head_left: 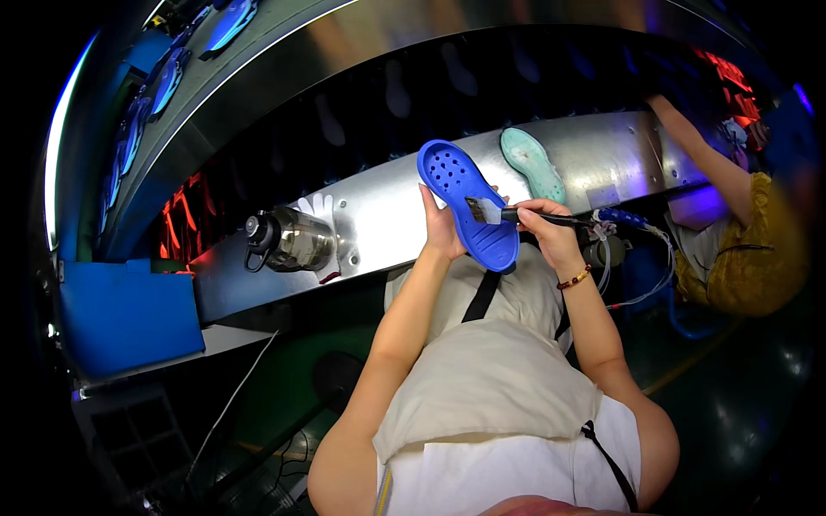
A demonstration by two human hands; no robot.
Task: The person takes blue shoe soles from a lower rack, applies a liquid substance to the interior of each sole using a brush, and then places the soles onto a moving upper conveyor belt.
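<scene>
A blue shoe sole with round holes at its toe end is tilted up in front of me. My left hand grips it along its left edge, fingers partly hidden behind it. In my right hand is a flat brush with a dark handle. The brush's bristle end lies over the middle of the sole's inner face and appears to touch it. Just beyond the sole, a pale mint-green insole lies on the metal ledge.
A dark-lidded clear bottle stands on the ledge at left, beside a white glove. Behind the ledge runs a dark recess with sole-shaped pieces. A co-worker's arm reaches in at right, near cables. A blue box sits far left.
</scene>
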